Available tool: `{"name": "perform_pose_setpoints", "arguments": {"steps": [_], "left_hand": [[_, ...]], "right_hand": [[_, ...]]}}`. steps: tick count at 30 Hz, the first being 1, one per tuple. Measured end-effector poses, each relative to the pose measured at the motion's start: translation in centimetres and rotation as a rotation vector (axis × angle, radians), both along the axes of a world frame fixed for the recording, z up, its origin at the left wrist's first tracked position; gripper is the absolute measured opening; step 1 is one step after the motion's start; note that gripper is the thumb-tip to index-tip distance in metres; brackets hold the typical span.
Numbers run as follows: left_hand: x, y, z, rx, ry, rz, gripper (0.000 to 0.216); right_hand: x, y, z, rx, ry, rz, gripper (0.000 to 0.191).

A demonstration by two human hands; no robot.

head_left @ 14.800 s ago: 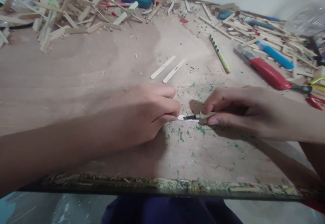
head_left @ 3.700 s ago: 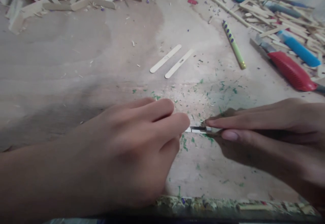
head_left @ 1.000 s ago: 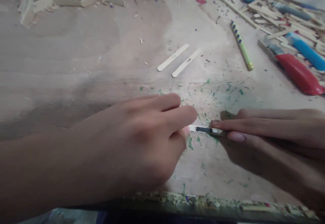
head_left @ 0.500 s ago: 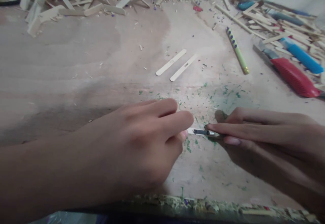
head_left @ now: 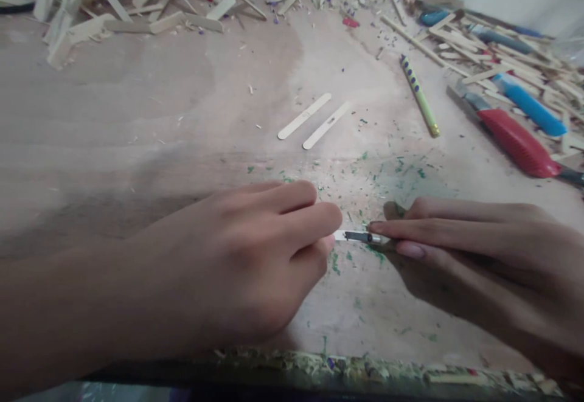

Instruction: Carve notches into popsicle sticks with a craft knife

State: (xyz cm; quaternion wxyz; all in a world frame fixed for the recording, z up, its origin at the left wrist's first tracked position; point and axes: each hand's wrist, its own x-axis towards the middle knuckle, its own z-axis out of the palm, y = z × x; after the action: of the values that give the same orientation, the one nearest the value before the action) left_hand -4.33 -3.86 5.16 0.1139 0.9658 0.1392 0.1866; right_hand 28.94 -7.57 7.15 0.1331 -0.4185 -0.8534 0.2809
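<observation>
Between my hands lies a slim strip [head_left: 358,236] with a bright, pale left end, a dark middle and a silvery metal right end; it looks like a cutter blade in its carrier, though its kind is not certain. My left hand [head_left: 269,250] pinches the pale end, hiding its tip. With thumb and fingertips, my right hand [head_left: 474,238] grips the silvery end, and whatever runs on under that palm is hidden. Green shavings [head_left: 335,262] are scattered beneath. Just beyond are two flat wooden craft sticks, a marked left one [head_left: 305,116] and a right one [head_left: 326,125] with a small dark slot.
A yellow-green pencil [head_left: 420,95] with dark dots, a red-handled knife [head_left: 515,140] and a blue-handled tool [head_left: 529,104] lie to the right. Loose sticks [head_left: 474,43] pile up at the back right, more joined sticks [head_left: 91,25] at the back left. Wood scraps [head_left: 365,368] line the near edge.
The view has shifted slightly, so things at the right appear a little further left. Both hands keep their hold on the strip, with barely any movement.
</observation>
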Motion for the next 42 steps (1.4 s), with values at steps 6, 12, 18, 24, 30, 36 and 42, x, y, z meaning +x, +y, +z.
{"name": "perform_pose_setpoints", "arguments": {"steps": [6, 12, 18, 24, 30, 36, 42], "left_hand": [[0.3, -0.6, -0.6, -0.134, -0.095, -0.069, 0.042], [0.4, 0.2, -1.5, -0.070, -0.127, 0.101, 0.024], [0.9, 0.4, -2.0, -0.074, 0.085, 0.051, 0.059], [0.7, 0.3, -2.3, -0.064, 0.084, 0.066, 0.067], [0.6, 0.5, -2.7, -0.047, 0.084, 0.083, 0.060], [0.7, 0.7, -1.6, -0.042, 0.142, 0.087, 0.064], [0.6, 0.7, -1.7, -0.054, 0.143, 0.102, 0.064]], "right_hand": [[-0.1, -0.1, -0.1, -0.010, 0.058, -0.038, 0.031], [1.5, -1.6, -0.8, 0.051, -0.006, -0.100, 0.038], [2.6, -1.8, -0.8, 0.131, -0.052, -0.049, 0.039], [1.0, -0.1, 0.0, 0.126, -0.046, 0.070, 0.030], [1.1, -0.2, -0.9, 0.091, -0.001, 0.061, 0.031], [1.0, -0.1, -0.8, 0.077, 0.013, 0.070, 0.030], [0.9, -0.1, -1.1, 0.127, 0.036, 0.096, 0.033]]}}
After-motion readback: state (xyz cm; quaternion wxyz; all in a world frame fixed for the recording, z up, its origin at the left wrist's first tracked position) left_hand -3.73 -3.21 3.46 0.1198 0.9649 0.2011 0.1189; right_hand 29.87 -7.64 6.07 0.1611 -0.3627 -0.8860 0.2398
